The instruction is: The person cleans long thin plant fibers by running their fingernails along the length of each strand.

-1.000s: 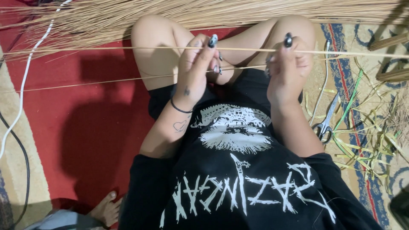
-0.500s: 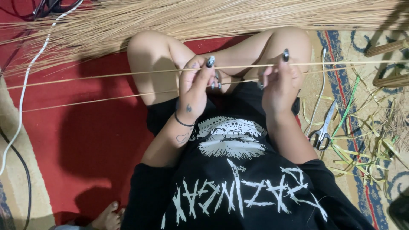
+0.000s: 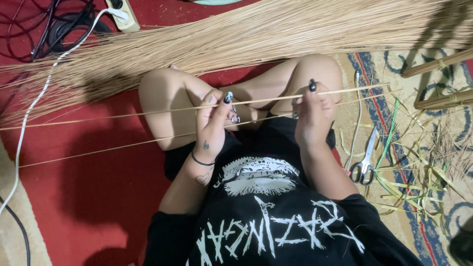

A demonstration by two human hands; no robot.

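We pinch one thin palm-leaf rib (image 3: pixel 266 101) between left hand (image 3: pixel 213 123) and right hand (image 3: pixel 311 116); bending could snap it

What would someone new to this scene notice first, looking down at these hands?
First, the two hands: the left hand and right hand each pinch a long thin stick stretched across the lap, a second stick running just below it. Behind the knees lies a big heap of straw-coloured sticks across the red mat. Scissors lie on the right among green and yellow leaf strips.
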